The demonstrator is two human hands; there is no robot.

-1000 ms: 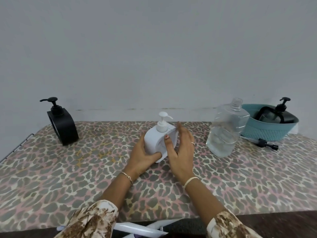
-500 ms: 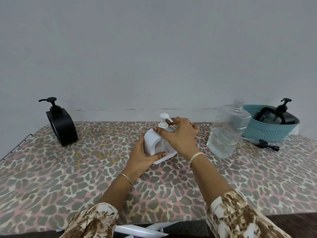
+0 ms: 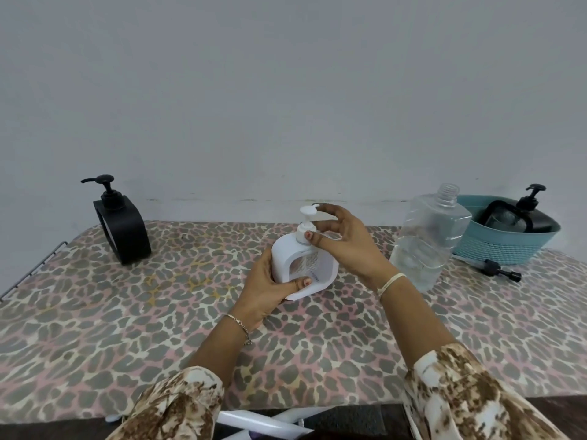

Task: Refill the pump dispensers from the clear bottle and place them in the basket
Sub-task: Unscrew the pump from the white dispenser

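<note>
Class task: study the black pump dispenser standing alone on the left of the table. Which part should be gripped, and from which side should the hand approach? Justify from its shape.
Grip the black pump dispenser round its broad arched body, below the collar, coming from the near side. It stands upright with nothing beside it; the pump head is thin, probably springy, its nozzle pointing left.

One dispenser (image 3: 540,222) lies in basket (image 3: 495,252), right of bottle (image 3: 428,242).

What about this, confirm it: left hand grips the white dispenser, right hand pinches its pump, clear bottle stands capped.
Wrong on the cap: the head view shows the clear bottle uncapped, threaded neck bare. Rest holds: left hand grips the white dispenser, right hand pinches its pump.
</note>
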